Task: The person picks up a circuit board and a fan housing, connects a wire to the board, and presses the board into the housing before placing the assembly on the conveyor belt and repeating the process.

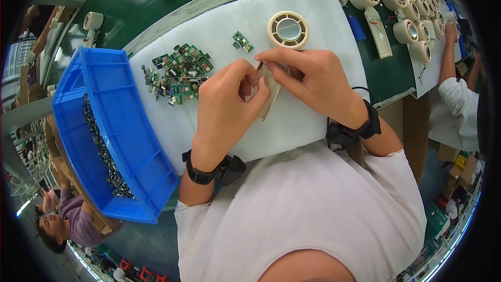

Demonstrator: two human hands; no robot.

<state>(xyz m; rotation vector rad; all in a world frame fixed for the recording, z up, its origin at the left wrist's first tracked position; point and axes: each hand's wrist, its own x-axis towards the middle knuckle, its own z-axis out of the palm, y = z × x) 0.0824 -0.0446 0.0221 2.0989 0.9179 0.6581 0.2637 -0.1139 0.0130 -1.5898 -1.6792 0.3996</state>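
A cream handheld fan lies on the white foam sheet point(224, 141) in front of me, its round grille head point(288, 15) pointing away and its open handle point(269, 105) toward me. Over the handle, close below the head, my two hands meet. Thin red and dark wires point(259, 66) show between their fingertips. My left hand point(227, 107) is closed in a pinch at the wires, its thumb beside the handle. My right hand point(318, 81) pinches them from the other side, thumb and forefinger together. The fingers partly hide the wire ends and handle top.
A small green circuit board point(242, 42) lies alone left of the fan head. Farther left is a pile of circuit boards point(182, 70), beside a blue bin point(130, 125) containing small parts. More cream fans point(407, 8) stand at right, near a co-worker's arm point(448, 55).
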